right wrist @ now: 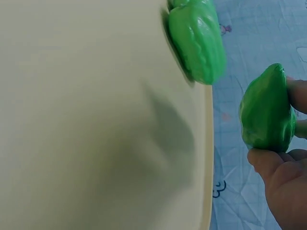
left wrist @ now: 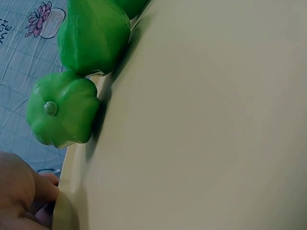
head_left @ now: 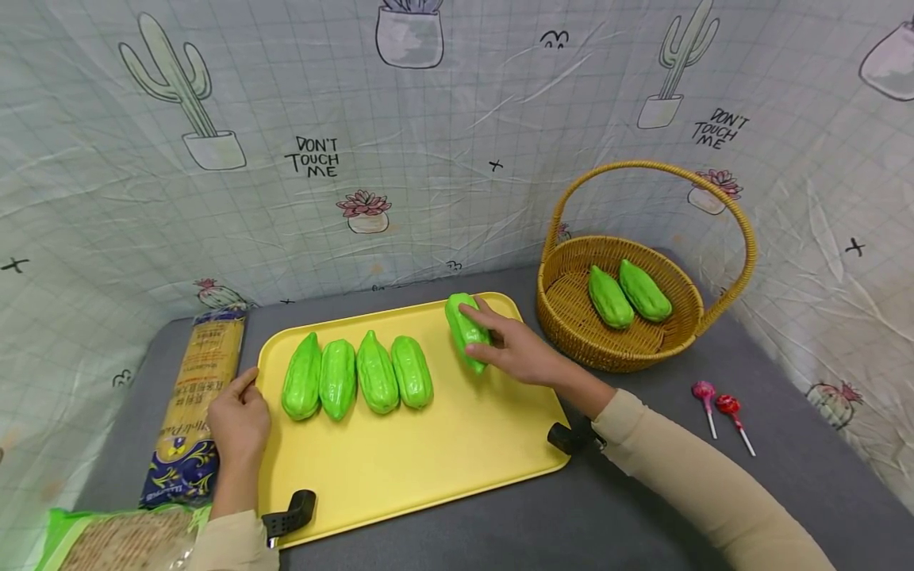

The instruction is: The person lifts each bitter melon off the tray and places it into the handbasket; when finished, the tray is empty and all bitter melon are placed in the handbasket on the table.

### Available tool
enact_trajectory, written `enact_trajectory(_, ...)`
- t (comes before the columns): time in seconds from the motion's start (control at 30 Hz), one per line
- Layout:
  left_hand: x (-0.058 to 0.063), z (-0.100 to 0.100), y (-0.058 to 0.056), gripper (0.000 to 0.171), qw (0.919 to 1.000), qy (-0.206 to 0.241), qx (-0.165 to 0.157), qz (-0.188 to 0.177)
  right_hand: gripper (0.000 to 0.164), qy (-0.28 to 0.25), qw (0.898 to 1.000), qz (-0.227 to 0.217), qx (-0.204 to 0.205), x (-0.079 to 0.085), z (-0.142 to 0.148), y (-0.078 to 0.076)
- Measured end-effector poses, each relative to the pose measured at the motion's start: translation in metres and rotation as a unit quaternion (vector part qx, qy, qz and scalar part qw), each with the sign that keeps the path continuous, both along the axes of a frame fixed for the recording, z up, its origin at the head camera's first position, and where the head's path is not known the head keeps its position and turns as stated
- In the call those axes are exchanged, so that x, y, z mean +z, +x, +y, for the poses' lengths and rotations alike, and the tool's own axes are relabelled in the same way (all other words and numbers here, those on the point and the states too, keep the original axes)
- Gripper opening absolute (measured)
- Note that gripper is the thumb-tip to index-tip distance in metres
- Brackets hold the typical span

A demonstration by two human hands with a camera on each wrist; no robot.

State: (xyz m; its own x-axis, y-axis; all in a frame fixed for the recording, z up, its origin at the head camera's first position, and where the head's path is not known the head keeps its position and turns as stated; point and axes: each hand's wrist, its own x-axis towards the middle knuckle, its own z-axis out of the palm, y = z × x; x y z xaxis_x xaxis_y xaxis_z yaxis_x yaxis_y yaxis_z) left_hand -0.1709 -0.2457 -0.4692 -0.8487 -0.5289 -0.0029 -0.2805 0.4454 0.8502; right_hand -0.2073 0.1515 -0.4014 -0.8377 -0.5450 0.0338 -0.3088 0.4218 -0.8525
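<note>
My right hand (head_left: 516, 347) holds a green papaya (right wrist: 266, 110) between thumb and fingers, above the right part of a yellow tray (head_left: 428, 468). The papaya's shadow falls on the tray in the right wrist view. Several more green papayas (head_left: 376, 377) lie side by side in a row on the left half of the tray, stretching away from me. At the tray's left rim, my left hand (head_left: 240, 416) grips the edge beside the leftmost papaya (left wrist: 62, 109). Two further papayas (head_left: 628, 293) lie in a wicker basket (head_left: 593, 345) at the right.
The basket's tall handle (head_left: 746, 238) arches over it. Two lollipops (head_left: 721, 408) lie on the grey table in front of the basket. Left of the tray are a pack of dry noodles (head_left: 196, 381) and a green-edged bag (head_left: 128, 539). A patterned cloth (head_left: 457, 159) hangs behind.
</note>
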Motion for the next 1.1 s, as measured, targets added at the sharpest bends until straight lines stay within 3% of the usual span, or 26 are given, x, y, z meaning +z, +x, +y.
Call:
enact_trajectory(0.57,0.002,0.001,0.000,0.045,1.0000,0.001,0.000,-0.001,0.070,-0.022,0.999,0.018,-0.034,0.018,0.048,-0.001)
enact_trajectory(0.83,0.004,0.002,0.001,0.044,1.0000,-0.002,0.004,0.001,0.070,-0.001,0.998,0.017,-0.054,0.026,0.071,-0.002)
enact_trajectory(1.1,0.005,0.003,0.002,0.044,1.0000,-0.002,0.002,0.005,0.069,0.005,0.997,0.022,-0.074,0.024,0.088,-0.007)
